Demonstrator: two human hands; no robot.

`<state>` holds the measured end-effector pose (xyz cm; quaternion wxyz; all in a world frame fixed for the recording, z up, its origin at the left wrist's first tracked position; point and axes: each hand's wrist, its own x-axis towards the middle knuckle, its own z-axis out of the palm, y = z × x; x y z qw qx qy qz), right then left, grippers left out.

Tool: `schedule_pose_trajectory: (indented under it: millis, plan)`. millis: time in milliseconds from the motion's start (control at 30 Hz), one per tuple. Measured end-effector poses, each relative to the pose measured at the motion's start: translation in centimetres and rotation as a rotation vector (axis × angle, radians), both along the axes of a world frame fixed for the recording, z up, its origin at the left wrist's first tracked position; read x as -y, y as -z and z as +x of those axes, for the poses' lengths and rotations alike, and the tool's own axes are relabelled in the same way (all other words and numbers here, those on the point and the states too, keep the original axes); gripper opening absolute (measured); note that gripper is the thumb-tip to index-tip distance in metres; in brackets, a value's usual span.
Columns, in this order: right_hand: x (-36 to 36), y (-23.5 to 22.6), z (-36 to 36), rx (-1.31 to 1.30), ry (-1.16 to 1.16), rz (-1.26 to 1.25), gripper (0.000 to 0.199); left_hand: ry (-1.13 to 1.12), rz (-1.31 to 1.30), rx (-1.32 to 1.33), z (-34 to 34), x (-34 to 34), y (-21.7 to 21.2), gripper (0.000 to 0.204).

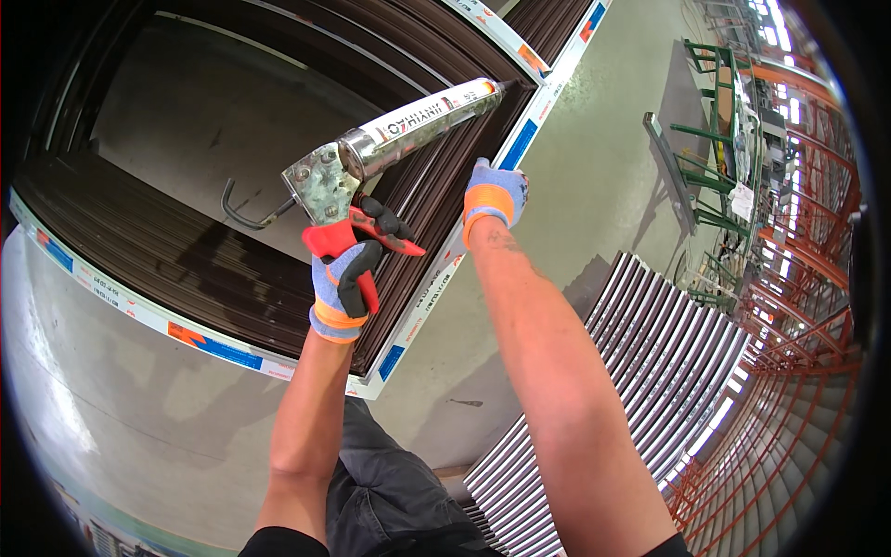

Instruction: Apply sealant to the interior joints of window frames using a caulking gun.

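Observation:
My left hand (347,278), in a blue and orange glove with dark palm and fingers, is closed round the red handle of a caulking gun (327,181). The gun has a worn metal body, a bent hook rod at its back and a white cartridge (432,116). Its dark nozzle points to the upper right, at the inner corner of a dark brown frame (464,200). My right hand (497,193), gloved alike, grips the frame's outer edge, which carries white and blue protective film (404,339). Its fingers are curled and partly hidden.
Several brown frames seem stacked under the top one. Behind my right arm lies a row of pale and dark long profiles (640,325). Green metal stands (710,130) and a long grey beam (670,172) are at the right, before orange-red racking (807,251).

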<state>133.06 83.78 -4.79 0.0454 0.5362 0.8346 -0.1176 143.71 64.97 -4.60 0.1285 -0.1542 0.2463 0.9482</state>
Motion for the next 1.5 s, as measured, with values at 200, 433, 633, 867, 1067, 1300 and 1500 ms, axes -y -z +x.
schedule_pose_trajectory:
  millis: [200, 433, 633, 867, 1067, 1300, 1500]
  plan:
    - [-0.4, 0.3, -0.1, 0.026, -0.020, 0.035, 0.042, 0.049, -0.202, -0.154, 0.1, 1.0, 1.4, 0.059]
    - [-1.1, 1.2, 0.0, 0.064, -0.049, 0.090, 0.050, -0.035, 0.046, 0.043, 0.9, 2.1, 0.1, 0.074]
    - [-1.5, 1.9, 0.0, 0.077, -0.107, 0.154, 0.060, -0.092, 0.070, 0.025, 2.1, 3.8, 0.6, 0.072]
    - [-2.4, 3.1, -0.1, 0.059, -0.027, 0.126, 0.068, -0.140, 0.082, 0.091, 1.1, 2.6, 0.8, 0.059]
    - [-2.9, 3.7, 0.5, 0.183, -0.178, 0.183, 0.046, -0.145, 0.034, 0.034, -0.2, 1.3, 1.5, 0.037]
    - [-6.4, 5.2, 0.8, 0.261, -0.226, 0.230, 0.032, -0.113, 0.019, -0.008, -0.7, 0.3, 2.5, 0.048]
    - [-2.6, 3.1, -0.3, 0.108, 0.015, 0.084, 0.027, -0.118, -0.021, -0.082, -1.0, 0.8, 3.8, 0.044]
